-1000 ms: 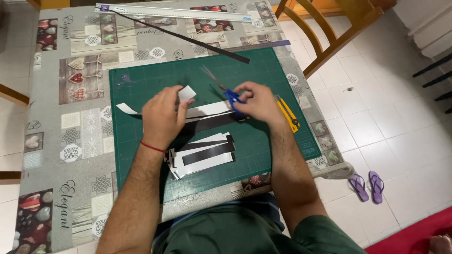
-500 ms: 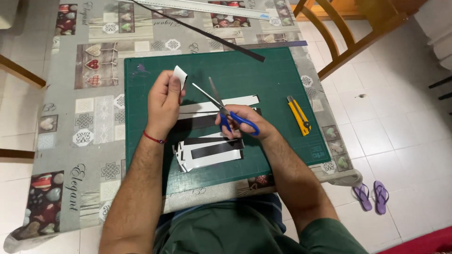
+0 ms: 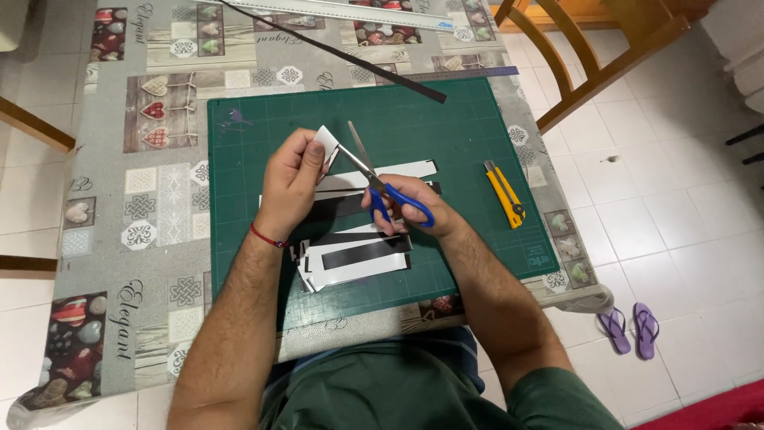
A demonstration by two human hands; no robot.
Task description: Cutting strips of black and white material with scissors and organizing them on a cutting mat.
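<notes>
My left hand (image 3: 293, 181) pinches a small white piece of paper (image 3: 326, 143) above the green cutting mat (image 3: 469, 119). In my right hand (image 3: 402, 209) are blue-handled scissors (image 3: 387, 189), their blades spread apart and set against the paper's lower edge. Below both hands, white and black paper strips (image 3: 354, 259) lie stacked on the mat, and longer strips (image 3: 398, 170) stretch out under the scissors.
A yellow utility knife (image 3: 506, 193) lies on the mat's right side. A long black strip (image 3: 342, 54) and a metal ruler (image 3: 358, 12) rest at the table's far edge. A wooden chair (image 3: 593, 56) stands at the far right, purple flip-flops (image 3: 629, 330) on the tiled floor.
My right hand has picked up the scissors and brought them to the white piece. My left hand has lifted that piece higher off the mat.
</notes>
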